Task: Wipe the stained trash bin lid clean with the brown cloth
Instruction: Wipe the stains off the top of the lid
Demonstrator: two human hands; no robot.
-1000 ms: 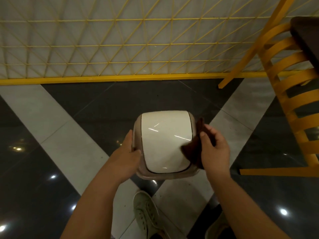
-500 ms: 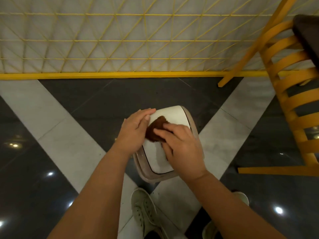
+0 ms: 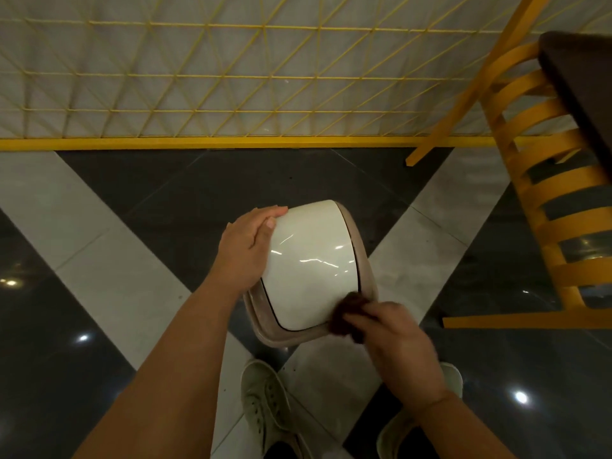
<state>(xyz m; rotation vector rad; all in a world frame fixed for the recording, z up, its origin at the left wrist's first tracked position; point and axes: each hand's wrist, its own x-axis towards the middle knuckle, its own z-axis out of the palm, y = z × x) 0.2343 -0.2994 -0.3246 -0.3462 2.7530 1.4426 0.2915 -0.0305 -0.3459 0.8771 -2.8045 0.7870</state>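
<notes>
The trash bin lid is a glossy white domed flap in a beige frame, held above the floor and tilted toward the right. My left hand grips its upper left edge, fingers curled over the top. My right hand presses the crumpled brown cloth against the lid's near right corner, where flap meets frame. The right hand is motion-blurred. Light streaks reflect on the white surface; no stain is plain to see on the part showing.
A yellow wooden chair with a dark seat stands at the right. A yellow mesh fence runs across the back. My two pale sneakers stand on the dark and light tiled floor below the lid.
My right hand has swept the cloth from the lid's upper left down to its near right corner. The lid has tilted and my left hand has slid up its left edge.
</notes>
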